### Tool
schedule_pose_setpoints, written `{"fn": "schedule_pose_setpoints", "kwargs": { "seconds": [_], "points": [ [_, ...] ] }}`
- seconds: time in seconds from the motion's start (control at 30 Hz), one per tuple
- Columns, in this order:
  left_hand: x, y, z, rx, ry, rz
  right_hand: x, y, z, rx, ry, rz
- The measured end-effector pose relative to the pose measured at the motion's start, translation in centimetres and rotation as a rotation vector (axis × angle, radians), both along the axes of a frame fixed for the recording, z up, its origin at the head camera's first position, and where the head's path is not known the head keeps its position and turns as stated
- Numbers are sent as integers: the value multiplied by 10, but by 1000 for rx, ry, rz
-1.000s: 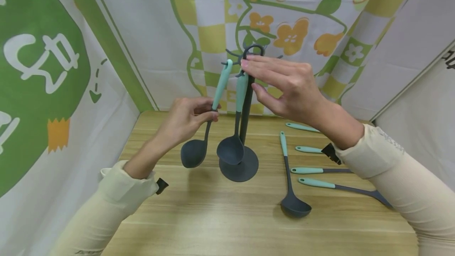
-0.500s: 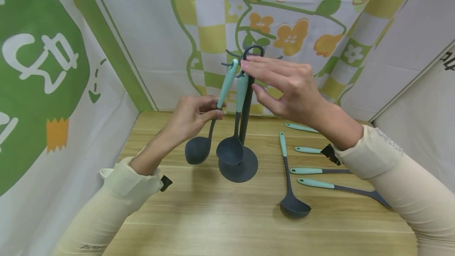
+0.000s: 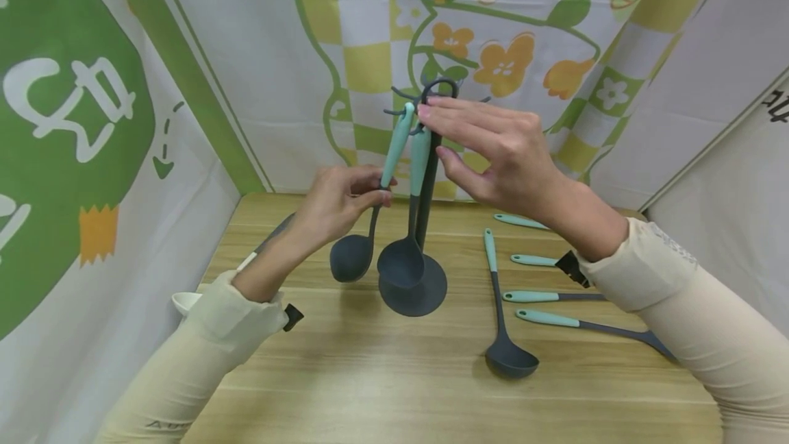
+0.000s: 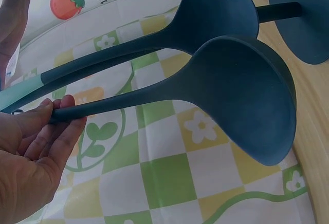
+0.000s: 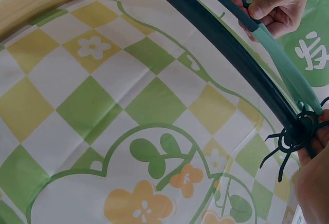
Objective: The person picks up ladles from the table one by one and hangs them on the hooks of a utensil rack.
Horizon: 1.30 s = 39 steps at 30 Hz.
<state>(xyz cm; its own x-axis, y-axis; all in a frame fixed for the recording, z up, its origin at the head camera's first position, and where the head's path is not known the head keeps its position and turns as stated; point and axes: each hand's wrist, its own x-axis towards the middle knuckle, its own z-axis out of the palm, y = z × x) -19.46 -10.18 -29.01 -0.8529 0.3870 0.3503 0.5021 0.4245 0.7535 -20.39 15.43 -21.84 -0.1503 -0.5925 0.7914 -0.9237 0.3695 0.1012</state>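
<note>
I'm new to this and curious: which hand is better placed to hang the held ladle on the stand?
The left hand, I'd judge: it pinches the held ladle near the bottom of its green handle, while the right hand is occupied at the top of the stand.

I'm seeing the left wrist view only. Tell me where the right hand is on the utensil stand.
Observer: The right hand holds the top of the utensil stand.
Operator: Describe the upper end of the ladle in the left hand.
Observer: Its mint handle reaches up to the hooks.
Operator: Report what lies right of the stand.
Observer: Another ladle lies on the wooden table there.
</note>
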Motion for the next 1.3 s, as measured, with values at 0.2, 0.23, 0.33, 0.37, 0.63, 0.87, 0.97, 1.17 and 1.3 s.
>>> {"fn": "schedule_pose_setpoints", "kwargs": {
  "seconds": [0.2, 0.23, 0.33, 0.37, 0.63, 0.87, 0.97, 1.17, 1.3],
  "points": [
    [-4, 1, -3, 19, 1, -4, 0, -2, 0, -25, 0, 24],
    [-4, 1, -3, 19, 9, -5, 0, -2, 1, -29, -1, 32],
    [-5, 1, -4, 17, 40, -7, -1, -2, 2, -38, -5, 55],
    [-5, 2, -4, 15, 50, -7, -1, -2, 2, -41, -6, 61],
    [-4, 4, -4, 9, 81, -4, -3, -2, 3, -58, -37, 111],
    [-3, 5, -5, -2, 61, -8, -2, 0, 3, -26, -47, 95],
    [-4, 5, -6, -23, 63, -6, -1, 1, 4, -2, -52, 76],
    [-4, 5, -7, -47, 50, -10, 1, 2, 8, 44, -69, 56],
    [-3, 5, -7, -47, 46, -16, 2, 3, 11, 75, -72, 50]
  ]
}}
